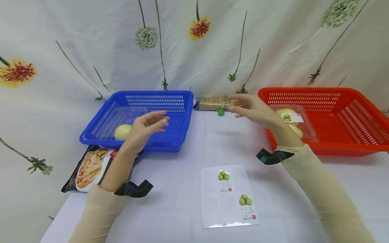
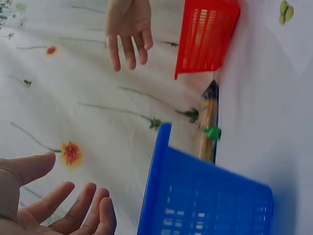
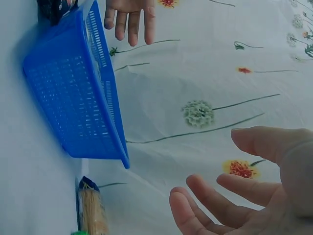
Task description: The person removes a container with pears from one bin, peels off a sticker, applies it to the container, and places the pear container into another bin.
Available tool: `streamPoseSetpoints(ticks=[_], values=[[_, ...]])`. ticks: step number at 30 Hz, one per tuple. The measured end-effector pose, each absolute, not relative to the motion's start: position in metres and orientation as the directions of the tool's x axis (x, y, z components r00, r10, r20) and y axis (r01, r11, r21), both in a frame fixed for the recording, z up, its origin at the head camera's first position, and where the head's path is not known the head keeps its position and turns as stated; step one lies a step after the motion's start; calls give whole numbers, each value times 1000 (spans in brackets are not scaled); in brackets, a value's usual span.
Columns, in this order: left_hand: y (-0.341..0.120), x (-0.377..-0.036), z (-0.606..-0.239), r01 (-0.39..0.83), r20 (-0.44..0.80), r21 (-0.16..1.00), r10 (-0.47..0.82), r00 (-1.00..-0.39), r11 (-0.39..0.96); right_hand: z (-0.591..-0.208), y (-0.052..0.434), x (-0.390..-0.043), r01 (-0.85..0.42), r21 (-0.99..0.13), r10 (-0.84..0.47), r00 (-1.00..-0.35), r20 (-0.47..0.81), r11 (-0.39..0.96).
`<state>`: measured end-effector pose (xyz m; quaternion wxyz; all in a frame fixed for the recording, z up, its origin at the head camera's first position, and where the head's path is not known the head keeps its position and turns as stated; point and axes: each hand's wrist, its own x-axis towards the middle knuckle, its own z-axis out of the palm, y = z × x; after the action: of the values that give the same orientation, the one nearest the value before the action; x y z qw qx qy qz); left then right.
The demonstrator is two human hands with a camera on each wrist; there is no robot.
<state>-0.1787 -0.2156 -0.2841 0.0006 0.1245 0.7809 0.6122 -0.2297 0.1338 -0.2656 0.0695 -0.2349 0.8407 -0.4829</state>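
My left hand (image 1: 147,126) hovers over the blue basket (image 1: 182,140), its fingers loosely bent and holding nothing. Inside that basket are a clear plastic box (image 1: 110,116) and a pale yellow round item (image 1: 122,132), partly hidden by the hand. My right hand (image 1: 253,108) hangs in the air by the left side of the red basket (image 1: 343,128), fingers relaxed, nothing in them. A clear plastic box (image 1: 308,123) in the red basket holds pale yellow round items with a fruit-picture label (image 1: 292,117); my right forearm covers part of it.
A sheet of fruit stickers (image 1: 223,209) lies on the white table. Behind, against the flowered cloth, is a long pack that looks like dry noodles (image 1: 212,103) with a small green object (image 1: 221,112) before it. A black food bag (image 1: 91,168) lies at the blue basket's front left.
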Motion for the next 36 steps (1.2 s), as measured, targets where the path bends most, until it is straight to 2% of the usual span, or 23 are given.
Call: streamPoseSetpoints(ticks=[8,16,23,31,36], values=[[-282,-173,-279,99,98,919,24,-995,381,-274,84,-250,-241,-936,-503,-861,83,258],[-339,-179,-283,-28,31,853,-105,-994,522,-285,29,-265,-196,-956,-569,-821,38,218],[-375,-183,-283,-96,-5,759,-142,-990,644,-287,-21,-269,-76,-980,-592,-805,-50,185],[-393,-196,-283,-179,-100,682,-152,-983,709,-287,-68,-278,33,-986,-641,-756,-131,163],[-394,-209,-273,-205,-211,533,-106,-972,821,-286,-89,-282,100,-972,-664,-715,-218,211]])
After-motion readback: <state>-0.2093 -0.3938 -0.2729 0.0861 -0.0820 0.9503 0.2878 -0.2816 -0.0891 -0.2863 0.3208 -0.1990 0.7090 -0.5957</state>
